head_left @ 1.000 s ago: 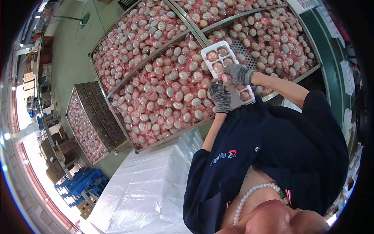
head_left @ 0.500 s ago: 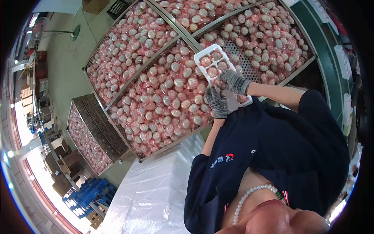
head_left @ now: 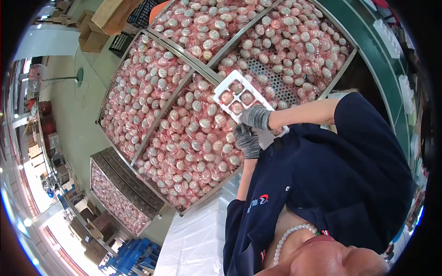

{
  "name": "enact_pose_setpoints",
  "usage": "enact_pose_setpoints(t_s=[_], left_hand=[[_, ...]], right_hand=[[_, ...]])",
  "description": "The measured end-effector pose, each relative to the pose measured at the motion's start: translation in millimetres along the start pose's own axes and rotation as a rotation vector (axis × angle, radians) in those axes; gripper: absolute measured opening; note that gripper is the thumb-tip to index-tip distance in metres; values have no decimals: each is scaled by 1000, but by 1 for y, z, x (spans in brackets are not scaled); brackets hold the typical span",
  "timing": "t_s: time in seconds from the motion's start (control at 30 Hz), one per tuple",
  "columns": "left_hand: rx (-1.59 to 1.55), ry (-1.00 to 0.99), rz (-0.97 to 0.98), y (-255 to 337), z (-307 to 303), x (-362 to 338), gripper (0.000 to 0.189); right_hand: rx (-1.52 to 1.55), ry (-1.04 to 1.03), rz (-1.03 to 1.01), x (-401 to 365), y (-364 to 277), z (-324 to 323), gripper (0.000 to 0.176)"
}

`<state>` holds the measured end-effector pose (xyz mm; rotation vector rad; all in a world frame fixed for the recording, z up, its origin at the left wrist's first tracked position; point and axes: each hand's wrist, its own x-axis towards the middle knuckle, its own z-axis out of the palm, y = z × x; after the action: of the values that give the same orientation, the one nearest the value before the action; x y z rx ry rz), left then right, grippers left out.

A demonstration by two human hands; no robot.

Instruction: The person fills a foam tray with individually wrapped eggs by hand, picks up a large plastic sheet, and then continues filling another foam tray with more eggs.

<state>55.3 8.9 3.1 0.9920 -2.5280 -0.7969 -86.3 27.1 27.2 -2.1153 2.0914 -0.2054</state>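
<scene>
A white foam egg tray (head_left: 220,95) with square cells lies tilted in front of my body, over the edge of the bins. Red-tinted, plastic-wrapped eggs (head_left: 236,108) sit in its far cells. My left hand (head_left: 247,140), in a grey striped knit glove, is closed on the tray's near left side. My right hand (head_left: 256,117), gloved the same way, is bent over the middle cells with its fingers drawn together. Its fingertips are hidden, so whatever they hold does not show. The near end of the tray is partly covered by my hands.
Metal-framed bins full of wrapped eggs (head_left: 193,142) spread ahead. Bare perforated metal (head_left: 271,82) shows in the right bin. A white-sheeted surface (head_left: 198,239) stands at lower left, a green conveyor (head_left: 391,87) at right. Cardboard boxes (head_left: 115,16) and a fan (head_left: 37,77) are farther off.
The view has shifted, so the bins and tray appear moved. My right hand has closed in over the middle cells, hiding the egg at its fingers. My left hand stays on the tray.
</scene>
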Motion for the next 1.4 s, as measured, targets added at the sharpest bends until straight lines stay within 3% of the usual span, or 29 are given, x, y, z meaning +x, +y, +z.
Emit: enact_pose_setpoints(t_s=[0.07,0.17,0.3,0.37,0.43,0.5,0.53,0.57,0.63,0.67,0.73,0.77,0.9,0.93,1.1,1.17,1.2,1.23,1.3,1.33,1.37,1.4], left_hand=[[2,-83,-22,0,-7,2,43],[143,-71,26,0,0,5,42],[169,-266,54,7,-25,22,35],[150,-270,98,-10,-21,12,35],[125,-194,15,-4,-21,6,51],[106,-204,-60,6,-9,3,60],[116,-123,-65,10,-2,-1,60],[128,-44,-68,12,1,-3,60],[74,-55,-123,19,-1,1,60],[96,-59,-104,18,-1,1,58],[72,-44,-80,18,-3,2,55],[87,-38,-82,20,-5,2,55],[109,-49,-124,19,-7,2,49],[120,-29,-119,19,-6,3,48],[120,-37,-159,18,-4,2,45],[126,-44,-186,17,-4,1,45],[225,11,-137,17,-2,1,48],[321,61,-89,20,-2,-1,51],[257,76,-144,22,-3,-3,46],[278,120,-66,23,-5,-3,44],[302,164,7,25,-8,-4,42],[244,69,29,27,-14,-3,41]], right_hand=[[17,13,0,0,-1,3,6],[150,-138,-49,5,9,-12,8],[47,-153,-42,12,-1,-13,9],[70,-147,-68,14,7,-21,11],[450,-233,2,19,34,-29,14],[772,194,187,11,64,-26,13],[669,106,347,16,88,-30,17],[565,407,366,21,120,-13,23],[631,321,825,33,165,-28,32],[633,322,821,41,189,-16,32],[317,306,849,56,236,24,45],[304,6,931,65,252,28,60],[200,8,1017,89,264,56,59],[310,61,1165,99,269,60,56],[359,129,1175,87,274,74,55],[283,563,908,61,261,53,45],[585,501,1054,49,272,80,33],[568,489,1055,37,267,70,33],[1935,678,995,4,248,43,29],[2164,645,852,-12,230,17,27],[2158,627,865,-23,215,3,27],[2280,585,771,-32,198,-5,28]])
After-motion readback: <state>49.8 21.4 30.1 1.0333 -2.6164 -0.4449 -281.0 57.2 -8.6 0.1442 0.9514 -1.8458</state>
